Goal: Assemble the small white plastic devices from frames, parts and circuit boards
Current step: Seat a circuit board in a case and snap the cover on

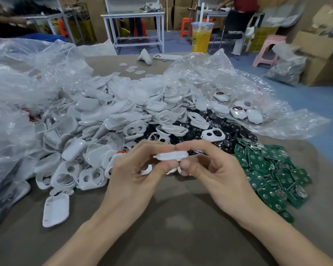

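Few finished devices [238,110] lie on the plastic sheet while heaps of frames [108,120] and circuit boards [269,169] wait, and both left hand [135,169] and right hand [211,167] pinch one white shell [171,156] above the table.

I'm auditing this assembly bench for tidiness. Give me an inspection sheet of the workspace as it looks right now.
Surface: brown table, bare in front of the person.
Job's things: heap of white frames; black discs; green circuit boards at the right; finished devices lying on plastic; white piece held above the table.
Clutter: clear plastic bags spread on both sides; drink cup and phone at the far end.
Hands: left hand and right hand both pinch the white piece.
Cables: nothing seen on the table.
Surroundings: cardboard boxes, pink stool, metal table, a person standing at the back.
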Motion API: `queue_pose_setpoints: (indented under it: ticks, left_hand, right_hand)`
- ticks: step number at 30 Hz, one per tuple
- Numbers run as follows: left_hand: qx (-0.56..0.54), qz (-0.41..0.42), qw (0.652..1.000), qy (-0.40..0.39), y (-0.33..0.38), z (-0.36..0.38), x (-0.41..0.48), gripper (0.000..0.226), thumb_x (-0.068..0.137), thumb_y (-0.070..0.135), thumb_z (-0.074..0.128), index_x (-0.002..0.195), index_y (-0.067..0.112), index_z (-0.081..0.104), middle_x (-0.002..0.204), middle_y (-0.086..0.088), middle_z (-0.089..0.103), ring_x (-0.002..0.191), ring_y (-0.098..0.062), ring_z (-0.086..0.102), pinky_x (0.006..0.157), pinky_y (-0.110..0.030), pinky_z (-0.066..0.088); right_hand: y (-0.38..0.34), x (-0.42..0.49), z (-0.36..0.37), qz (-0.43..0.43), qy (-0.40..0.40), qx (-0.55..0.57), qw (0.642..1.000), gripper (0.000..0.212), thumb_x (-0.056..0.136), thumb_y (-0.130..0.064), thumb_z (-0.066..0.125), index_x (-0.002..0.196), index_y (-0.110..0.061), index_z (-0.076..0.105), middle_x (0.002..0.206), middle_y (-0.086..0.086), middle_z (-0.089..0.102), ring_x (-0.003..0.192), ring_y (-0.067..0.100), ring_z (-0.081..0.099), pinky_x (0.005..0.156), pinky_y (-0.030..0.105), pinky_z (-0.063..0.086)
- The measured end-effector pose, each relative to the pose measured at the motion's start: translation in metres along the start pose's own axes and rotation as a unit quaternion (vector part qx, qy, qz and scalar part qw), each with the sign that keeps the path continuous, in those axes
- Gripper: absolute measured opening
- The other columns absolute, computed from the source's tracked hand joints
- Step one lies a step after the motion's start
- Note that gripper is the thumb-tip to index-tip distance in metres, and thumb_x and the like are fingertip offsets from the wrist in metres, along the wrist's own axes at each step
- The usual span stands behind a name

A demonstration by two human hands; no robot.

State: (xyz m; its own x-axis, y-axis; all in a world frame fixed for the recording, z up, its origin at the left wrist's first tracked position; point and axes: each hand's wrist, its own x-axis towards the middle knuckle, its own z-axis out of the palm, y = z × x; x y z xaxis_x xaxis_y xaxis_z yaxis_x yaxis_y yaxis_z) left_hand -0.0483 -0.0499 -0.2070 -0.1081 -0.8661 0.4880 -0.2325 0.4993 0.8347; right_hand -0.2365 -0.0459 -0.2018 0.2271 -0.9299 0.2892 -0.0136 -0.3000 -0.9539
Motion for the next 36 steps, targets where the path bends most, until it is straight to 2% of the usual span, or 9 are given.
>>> queue_pose_setpoints:
  ticks: [4,7,10,12,18,21,24,29,36]
  left_hand:
    - [-0.002,0.012,1.000,-0.021,0.0016,0.0005,-0.0008,0.018,0.092,0.035,0.068,0.107,0.044,0.071,0.110,0.011,0.073,0.107,-0.017,0.070,0.088,-0.023,0.053]
    - [-0.012,0.013,1.000,-0.025,0.0009,0.0002,-0.0014,0.018,0.093,0.033,0.068,0.108,0.043,0.071,0.110,0.009,0.074,0.105,-0.019,0.070,0.087,-0.027,0.055]
    - [-0.013,0.013,1.000,-0.025,-0.0006,0.0007,-0.0024,0.018,0.092,0.037,0.069,0.107,0.046,0.070,0.109,0.010,0.074,0.104,-0.018,0.071,0.087,-0.028,0.055]
    - [-0.014,0.013,1.000,-0.024,-0.0019,0.0007,-0.0030,0.017,0.092,0.040,0.069,0.108,0.047,0.070,0.108,0.010,0.074,0.103,-0.019,0.071,0.086,-0.030,0.055]
    - [-0.008,0.017,1.000,-0.024,-0.0029,0.0002,-0.0036,0.017,0.092,0.042,0.069,0.108,0.047,0.070,0.106,0.012,0.074,0.100,-0.016,0.072,0.085,-0.025,0.054]
    - [0.000,0.014,1.000,-0.026,-0.0044,-0.0004,-0.0040,0.017,0.092,0.039,0.070,0.108,0.043,0.071,0.106,0.010,0.075,0.101,-0.018,0.071,0.085,-0.029,0.055]
    - [0.003,0.017,0.999,-0.031,-0.0044,-0.0009,-0.0045,0.016,0.093,0.038,0.069,0.108,0.040,0.072,0.107,0.009,0.075,0.102,-0.019,0.071,0.085,-0.033,0.056]
    - [0.007,0.029,0.999,-0.033,-0.0028,-0.0016,-0.0042,0.014,0.094,0.038,0.069,0.107,0.044,0.071,0.104,0.012,0.074,0.098,-0.016,0.072,0.083,-0.024,0.054]
    - [0.026,0.037,0.999,-0.029,-0.0014,-0.0010,-0.0042,0.011,0.093,0.038,0.069,0.104,0.040,0.071,0.104,0.014,0.072,0.097,-0.012,0.070,0.080,-0.017,0.051]
  right_hand:
    - [-0.0023,0.0006,0.0010,-0.007,0.034,0.046,0.998,0.016,0.085,-0.021,0.072,0.100,-0.027,0.075,0.090,-0.001,0.077,0.081,0.017,0.073,0.074,0.021,0.056]
    - [-0.0031,0.0006,0.0008,0.000,0.035,0.063,0.997,0.015,0.082,-0.019,0.073,0.097,-0.022,0.076,0.091,0.002,0.077,0.082,0.022,0.074,0.076,0.032,0.061]
    - [-0.0028,-0.0003,0.0004,0.009,0.041,0.059,0.997,0.016,0.080,-0.025,0.075,0.096,-0.024,0.077,0.089,0.010,0.076,0.083,0.033,0.072,0.083,0.047,0.060]
    - [-0.0023,-0.0003,0.0003,0.010,0.043,0.064,0.997,0.016,0.079,-0.026,0.075,0.095,-0.025,0.078,0.087,0.013,0.075,0.083,0.039,0.071,0.084,0.049,0.059]
    - [-0.0025,-0.0003,-0.0010,0.004,0.030,0.062,0.998,0.014,0.082,-0.027,0.075,0.095,-0.024,0.078,0.089,0.006,0.077,0.078,0.022,0.071,0.077,0.032,0.060]
    - [-0.0020,-0.0001,-0.0010,0.001,0.026,0.057,0.998,0.014,0.083,-0.027,0.074,0.095,-0.022,0.077,0.090,0.002,0.078,0.077,0.019,0.071,0.074,0.023,0.056]
    - [-0.0012,-0.0006,-0.0013,0.002,0.026,0.054,0.998,0.013,0.083,-0.026,0.074,0.094,-0.020,0.077,0.087,0.001,0.077,0.075,0.020,0.071,0.073,0.022,0.055]
    - [-0.0010,-0.0013,-0.0006,-0.008,0.021,0.054,0.998,0.011,0.083,-0.020,0.072,0.093,-0.019,0.076,0.085,-0.003,0.077,0.073,0.011,0.070,0.072,0.019,0.054]
    - [-0.0008,-0.0014,-0.0003,-0.011,0.029,0.040,0.999,0.009,0.083,-0.018,0.072,0.091,-0.020,0.075,0.090,-0.003,0.077,0.078,0.011,0.071,0.074,0.021,0.056]
